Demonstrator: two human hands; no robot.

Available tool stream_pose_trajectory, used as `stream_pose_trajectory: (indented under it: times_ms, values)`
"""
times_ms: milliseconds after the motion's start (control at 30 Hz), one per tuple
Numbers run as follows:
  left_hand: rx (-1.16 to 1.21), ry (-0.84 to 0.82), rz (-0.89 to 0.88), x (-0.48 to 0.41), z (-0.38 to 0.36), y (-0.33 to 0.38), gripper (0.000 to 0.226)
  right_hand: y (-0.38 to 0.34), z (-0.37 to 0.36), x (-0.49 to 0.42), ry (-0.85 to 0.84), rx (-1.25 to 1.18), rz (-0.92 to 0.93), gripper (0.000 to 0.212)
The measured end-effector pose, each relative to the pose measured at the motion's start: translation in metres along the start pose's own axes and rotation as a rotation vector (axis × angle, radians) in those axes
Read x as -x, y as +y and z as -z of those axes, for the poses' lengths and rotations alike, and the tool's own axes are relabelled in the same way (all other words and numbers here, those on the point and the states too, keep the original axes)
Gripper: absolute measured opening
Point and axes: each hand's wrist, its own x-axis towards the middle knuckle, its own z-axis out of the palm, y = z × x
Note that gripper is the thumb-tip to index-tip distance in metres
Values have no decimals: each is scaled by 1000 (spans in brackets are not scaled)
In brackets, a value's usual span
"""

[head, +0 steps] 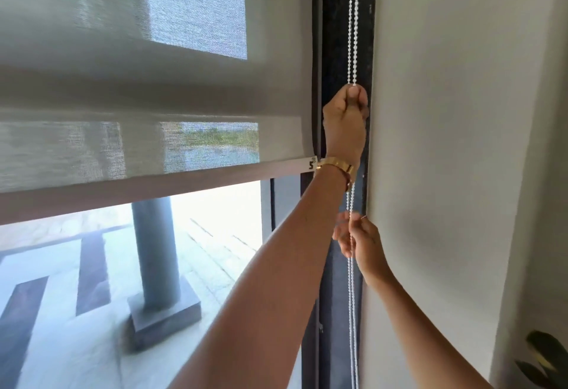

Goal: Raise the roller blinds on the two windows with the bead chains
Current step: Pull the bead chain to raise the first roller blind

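Gripping the bead chain [353, 20] high with your left hand [345, 124], you have the fingers closed around the strands just above the wrist that wears a gold watch [336, 166]. Your right hand [358, 242] sits directly below it, fingers loosely curled with the fingertips pinching the chain; whether it holds one strand or both cannot be told.

The roller blind [138, 81] hangs to the left of both hands, its bottom bar [153, 186] level with your left wrist, leaving the lower glass uncovered. The blind appears partly raised, so the step in hand is hauling this first blind up.

The next move calls for a steady downward pull on one strand, hand under hand, keeping the chain clear of the dark window frame [335, 50].

A small label [312, 163] on the bar's end shows a mark resembling "S"; nothing else is legible.
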Motion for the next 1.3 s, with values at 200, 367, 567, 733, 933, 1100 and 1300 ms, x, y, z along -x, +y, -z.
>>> stream_pose_trajectory:
  times_ms: [200,367,567,733,933,1100,1300]
  values:
    - [-56,29,-11,14,4,-30,35,-73,0,-54,33,-40,118,67]
    - [-105,45,31,40,21,-71,26,-147,-10,-99,5,29,224,52]
    - [-142,24,78,71,40,-95,24,-191,-32,-127,-95,7,206,37]
    - [-225,22,90,86,59,-115,16,-187,-44,-133,-65,-10,150,29]
    - [-274,-27,130,93,59,-122,23,-166,-50,-126,71,-7,218,38]
    - [-284,-47,119,96,58,-125,21,-160,-53,-121,149,14,253,41]
    - [-228,-90,162,90,66,-120,28,-160,-50,-119,91,19,216,34]
